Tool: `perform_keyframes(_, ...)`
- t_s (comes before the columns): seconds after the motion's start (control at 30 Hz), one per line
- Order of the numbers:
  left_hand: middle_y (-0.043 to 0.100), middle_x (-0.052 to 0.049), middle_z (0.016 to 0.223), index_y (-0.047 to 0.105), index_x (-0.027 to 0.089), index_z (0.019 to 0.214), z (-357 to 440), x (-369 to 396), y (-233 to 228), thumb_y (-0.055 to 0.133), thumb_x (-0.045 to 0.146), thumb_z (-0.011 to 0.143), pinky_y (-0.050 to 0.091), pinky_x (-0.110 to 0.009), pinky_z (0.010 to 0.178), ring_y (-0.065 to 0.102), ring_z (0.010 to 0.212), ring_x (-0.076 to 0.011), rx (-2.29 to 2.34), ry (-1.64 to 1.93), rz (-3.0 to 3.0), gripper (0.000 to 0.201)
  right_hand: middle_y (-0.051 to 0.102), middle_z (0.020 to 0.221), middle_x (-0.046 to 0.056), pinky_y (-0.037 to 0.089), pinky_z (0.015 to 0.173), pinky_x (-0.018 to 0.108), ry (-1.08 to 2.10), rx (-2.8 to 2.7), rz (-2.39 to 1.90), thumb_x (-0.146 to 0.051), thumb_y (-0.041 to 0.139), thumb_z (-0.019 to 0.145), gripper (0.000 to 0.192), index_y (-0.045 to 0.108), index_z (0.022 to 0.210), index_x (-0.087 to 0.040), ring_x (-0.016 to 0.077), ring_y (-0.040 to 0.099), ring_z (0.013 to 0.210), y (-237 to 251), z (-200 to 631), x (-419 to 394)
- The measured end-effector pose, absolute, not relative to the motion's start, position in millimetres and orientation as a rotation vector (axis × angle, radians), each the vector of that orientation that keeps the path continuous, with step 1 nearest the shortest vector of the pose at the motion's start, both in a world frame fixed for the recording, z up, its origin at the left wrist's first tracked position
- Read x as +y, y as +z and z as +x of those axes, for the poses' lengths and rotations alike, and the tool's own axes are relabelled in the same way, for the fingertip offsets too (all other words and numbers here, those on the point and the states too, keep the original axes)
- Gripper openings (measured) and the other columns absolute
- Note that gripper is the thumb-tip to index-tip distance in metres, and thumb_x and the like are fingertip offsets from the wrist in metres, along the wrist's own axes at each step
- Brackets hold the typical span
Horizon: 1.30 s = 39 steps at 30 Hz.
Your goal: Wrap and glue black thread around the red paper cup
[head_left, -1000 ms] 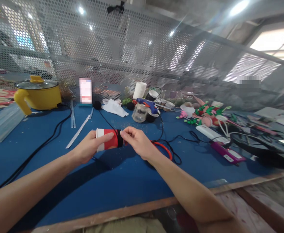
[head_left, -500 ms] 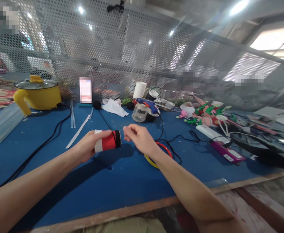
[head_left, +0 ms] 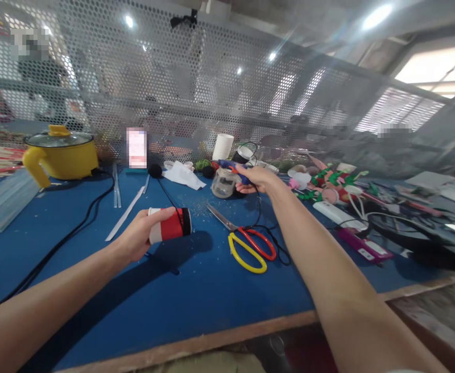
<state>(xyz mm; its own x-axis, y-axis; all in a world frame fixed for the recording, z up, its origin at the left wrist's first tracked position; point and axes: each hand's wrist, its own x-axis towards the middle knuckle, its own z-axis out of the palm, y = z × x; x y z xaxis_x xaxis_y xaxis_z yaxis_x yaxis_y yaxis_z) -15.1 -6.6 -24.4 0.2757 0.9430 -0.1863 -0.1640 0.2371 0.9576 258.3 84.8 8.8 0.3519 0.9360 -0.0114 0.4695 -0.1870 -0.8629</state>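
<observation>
The left hand [head_left: 140, 239] is hovering above the blue table [head_left: 188, 305], forearm angling in from the lower left, fingers curling round a red-and-white paper cup [head_left: 170, 229] lying sideways in its grip, thumb pressing along the top; the right arm is stretching far forward, the right hand [head_left: 258, 178] closing its fingers on what appears to be the blue glue gun [head_left: 231, 167] beside a glass jar [head_left: 222, 185] near the mesh screen; yellow-and-red scissors [head_left: 246, 246] are lying open on the table between the arms; a yellow pot [head_left: 62, 154] is sitting far left
</observation>
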Motion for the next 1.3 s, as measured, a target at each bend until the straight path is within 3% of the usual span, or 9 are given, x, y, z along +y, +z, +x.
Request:
perform_keyframes(0.13, 0.053, 0.003, 0.044, 0.055, 0.013, 0.054, -14, -7, -24, 0.066, 0.035, 0.058, 0.032, -0.018, 0.040, 0.047, 0.040, -0.0077, 1.001, 0.966, 1.025, 0.025, 0.054, 0.042, 0.003, 0.045, 0.036, 0.022, 0.847, -1.166, -1.719, -0.025, 0.055, 0.075, 0.024, 0.048, 0.054, -0.014, 0.0111, 0.053, 0.038, -4, 253, 90)
perform_keyframes(0.3, 0.059, 0.000, 0.049, 0.060, 0.013, 0.057, -12, -9, -22, 0.066, 0.030, 0.058, 0.034, -0.019, 0.043, 0.051, 0.044, -0.0094, 1.064, 0.954, 1.046, 0.019, 0.047, 0.042, -0.005, 0.037, 0.031, 0.014, 0.716, -1.112, -1.518, -0.020, 0.052, 0.075, 0.017, 0.046, 0.060, -0.015, 0.0057, 0.047, 0.034, -3, 247, 84)
perform_keyframes(0.47, 0.056, 0.001, 0.045, 0.058, 0.013, 0.053, -12, -9, -25, 0.067, 0.027, 0.056, 0.035, -0.020, 0.045, 0.048, 0.043, -0.0088, 1.080, 0.960, 1.108, 0.017, 0.055, 0.054, -0.003, 0.045, 0.045, 0.017, 0.526, -1.178, -1.225, -0.017, 0.055, 0.069, 0.007, 0.048, 0.069, -0.016, 0.0071, 0.055, 0.047, 13, 228, 44)
perform_keyframes(0.7, 0.050, 0.003, 0.043, 0.055, 0.013, 0.054, -11, -7, -36, 0.067, 0.029, 0.056, 0.030, -0.020, 0.042, 0.042, 0.041, -0.0081, 1.151, 0.954, 1.259, 0.020, 0.060, 0.058, 0.001, 0.042, 0.041, 0.021, 0.905, -1.483, -1.124, -0.014, 0.047, 0.070, 0.012, 0.058, 0.073, -0.011, 0.0076, 0.050, 0.041, 2, 183, -20)
perform_keyframes(0.77, 0.048, 0.003, 0.042, 0.053, 0.014, 0.052, -11, -8, -37, 0.066, 0.028, 0.056, 0.029, -0.021, 0.042, 0.040, 0.041, -0.0081, 1.150, 0.944, 1.303, 0.020, 0.063, 0.069, 0.004, 0.045, 0.046, 0.022, 0.897, -1.554, -1.111, -0.015, 0.047, 0.071, 0.014, 0.060, 0.076, -0.012, 0.0094, 0.054, 0.049, -6, 173, -24)
perform_keyframes(0.83, 0.046, 0.004, 0.041, 0.051, 0.015, 0.049, -12, -8, -37, 0.065, 0.028, 0.056, 0.029, -0.021, 0.041, 0.039, 0.040, -0.0081, 1.146, 0.930, 1.355, 0.021, 0.065, 0.085, 0.006, 0.049, 0.063, 0.026, 0.847, -1.633, -1.078, -0.015, 0.046, 0.073, 0.017, 0.060, 0.083, -0.014, 0.0133, 0.060, 0.070, -13, 165, -24)
perform_keyframes(0.93, 0.047, 0.004, 0.041, 0.051, 0.015, 0.048, -12, -9, -38, 0.065, 0.029, 0.057, 0.029, -0.021, 0.042, 0.039, 0.040, -0.0082, 1.142, 0.913, 1.413, 0.021, 0.062, 0.099, 0.006, 0.042, 0.085, 0.031, 0.841, -1.710, -1.031, -0.016, 0.046, 0.074, 0.022, 0.059, 0.092, -0.016, 0.0159, 0.057, 0.094, -19, 156, -22)
perform_keyframes(1.1, 0.050, 0.003, 0.042, 0.055, 0.015, 0.052, -9, -10, -40, 0.065, 0.031, 0.056, 0.030, -0.022, 0.041, 0.042, 0.040, -0.0094, 1.122, 0.915, 1.416, 0.019, 0.058, 0.108, 0.008, 0.043, 0.085, 0.032, 0.952, -1.764, -0.977, -0.021, 0.046, 0.076, 0.026, 0.053, 0.100, -0.016, 0.0182, 0.054, 0.101, -25, 147, -22)
perform_keyframes(1.3, 0.051, 0.003, 0.042, 0.059, 0.015, 0.056, -9, -11, -43, 0.066, 0.032, 0.055, 0.031, -0.022, 0.041, 0.045, 0.040, -0.0107, 1.117, 0.916, 1.415, 0.019, 0.059, 0.103, 0.009, 0.041, 0.087, 0.034, 0.852, -1.771, -1.029, -0.021, 0.045, 0.078, 0.025, 0.054, 0.099, -0.014, 0.0189, 0.055, 0.098, -24, 151, -26)
